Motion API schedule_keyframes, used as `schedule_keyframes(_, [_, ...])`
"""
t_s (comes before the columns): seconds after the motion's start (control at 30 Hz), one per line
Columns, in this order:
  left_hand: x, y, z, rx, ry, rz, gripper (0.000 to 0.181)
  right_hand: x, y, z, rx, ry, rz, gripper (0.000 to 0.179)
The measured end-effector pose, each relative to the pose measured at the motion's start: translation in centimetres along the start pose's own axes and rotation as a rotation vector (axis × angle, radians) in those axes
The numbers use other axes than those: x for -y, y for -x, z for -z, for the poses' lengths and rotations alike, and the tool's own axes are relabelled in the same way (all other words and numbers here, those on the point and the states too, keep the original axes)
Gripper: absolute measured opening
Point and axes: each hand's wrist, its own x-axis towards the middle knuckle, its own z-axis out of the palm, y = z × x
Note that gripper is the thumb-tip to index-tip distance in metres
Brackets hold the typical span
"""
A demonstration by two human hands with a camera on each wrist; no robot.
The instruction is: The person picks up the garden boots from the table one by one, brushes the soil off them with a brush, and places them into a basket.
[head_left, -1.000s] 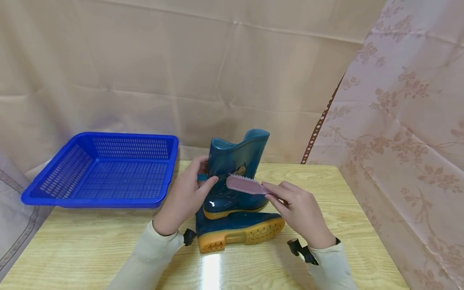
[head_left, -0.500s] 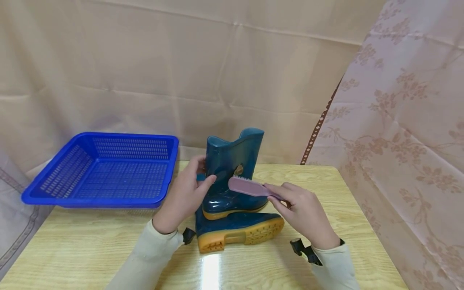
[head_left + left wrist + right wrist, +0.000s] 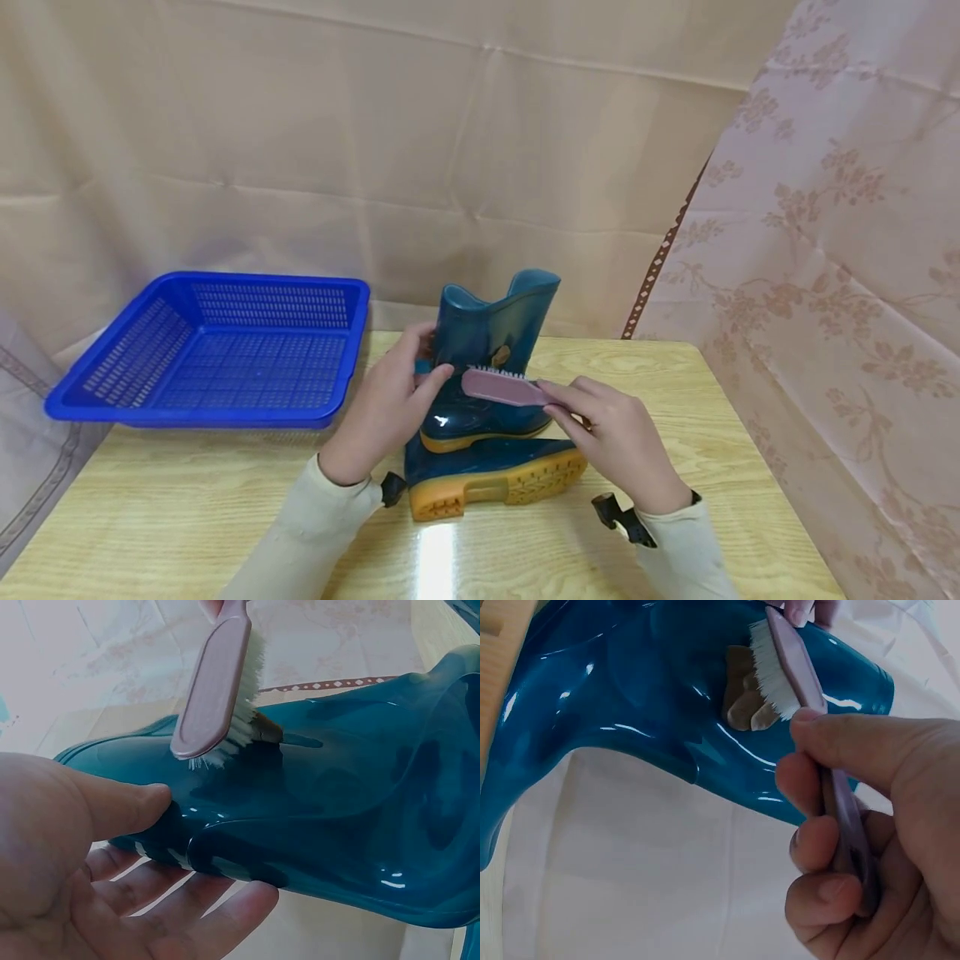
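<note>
A glossy dark teal rain boot [image 3: 487, 325] with a yellow sole stands in the middle of the table, its shaft leaning slightly right. My left hand [image 3: 382, 404] holds its shaft from the left, thumb on the near side and fingers behind. In my right hand [image 3: 622, 433] is the handle of a pink scrubbing brush [image 3: 498, 387]. The right wrist view shows the brush's white bristles [image 3: 774, 671] against the boot beside a brown patch [image 3: 744, 694]. A second rain boot [image 3: 498, 483] lies on its side in front, yellow sole facing me.
A blue plastic basket [image 3: 255, 417] with slotted walls stands at the left of the wooden table [image 3: 225, 517]. Beige cloth [image 3: 420, 150] hangs behind, and pink floral cloth [image 3: 847, 292] hangs on the right. Black wrist cameras sit near both cuffs.
The upright boot swayed left, then back right with my left hand. The brush shifted slightly right, then left across the shaft. The lying boot and basket stay in place.
</note>
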Motion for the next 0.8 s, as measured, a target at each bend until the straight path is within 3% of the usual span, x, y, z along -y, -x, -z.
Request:
schedule_keyframes(0.17, [0.03,-0.06,0.03,0.000,0.007,0.012,0.050,-0.25,0.17,0.22,0.029,0.018,-0.072,0.031])
schedule_keyframes(0.27, [0.07,-0.08,0.05,0.004,0.009,0.019,0.050,-0.34,0.20,0.31,0.027,0.017,-0.070,0.031])
schedule_keyframes(0.43, [0.12,-0.02,-0.01,-0.001,-0.009,0.006,0.050,-0.40,0.02,0.19,0.000,-0.016,0.036,0.034])
schedule_keyframes(0.6, [0.21,0.20,-0.27,0.002,-0.026,-0.047,0.051,-0.25,-0.09,-0.02,-0.005,-0.052,0.155,0.038])
schedule_keyframes(0.8, [0.18,0.33,-0.51,-0.013,-0.037,-0.088,0.053,-0.02,-0.08,-0.03,-0.012,-0.029,0.172,0.039])
